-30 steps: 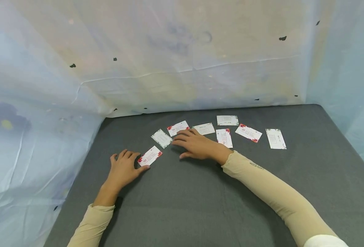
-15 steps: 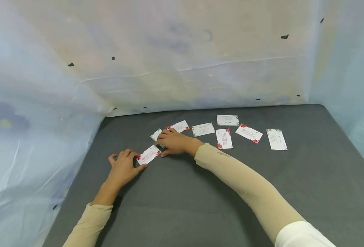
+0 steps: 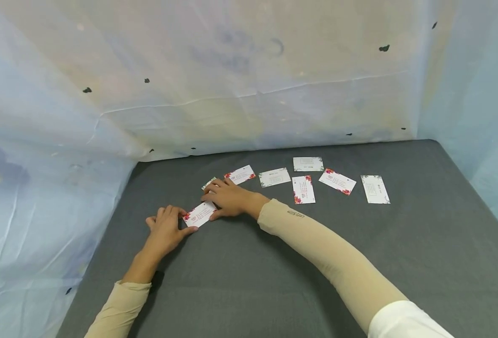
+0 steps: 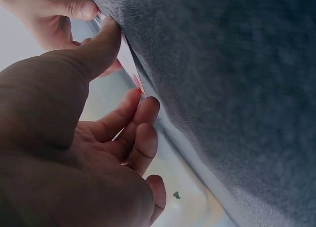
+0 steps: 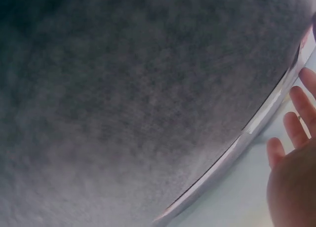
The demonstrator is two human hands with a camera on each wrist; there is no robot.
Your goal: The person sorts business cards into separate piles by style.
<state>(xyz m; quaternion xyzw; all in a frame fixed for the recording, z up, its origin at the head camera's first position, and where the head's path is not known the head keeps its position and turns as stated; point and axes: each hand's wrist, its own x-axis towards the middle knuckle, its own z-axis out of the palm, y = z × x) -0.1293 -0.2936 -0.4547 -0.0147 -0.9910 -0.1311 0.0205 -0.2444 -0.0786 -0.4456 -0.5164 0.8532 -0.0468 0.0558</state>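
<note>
Near the table's left side lies a white business card (image 3: 200, 214) with red flower corners. At its left end is my left hand (image 3: 163, 232). In the left wrist view its thumb (image 4: 106, 39) and index finger (image 4: 123, 111) hold opposite edges of the card, which stands slightly tilted. My right hand (image 3: 229, 199) grips the card's right end, thumb at the lower corner and fingers at the upper. Under those fingers a green-leaf card (image 3: 207, 183) is mostly hidden. The right wrist view shows several fingers (image 5: 296, 131) of that hand; its hold is out of sight there.
Further right on the grey table (image 3: 274, 291) lie a red-flower card (image 3: 240, 174), a green-leaf card (image 3: 275, 177), an upright red-flower card (image 3: 303, 189), and others reaching to a leaf card (image 3: 375, 189) at far right. A patterned cloth wall (image 3: 249, 94) encloses the table.
My right hand has moved left, over the green-leaf card and onto the right end of the red-flower card. The left hand has kept its place at the card's left end.
</note>
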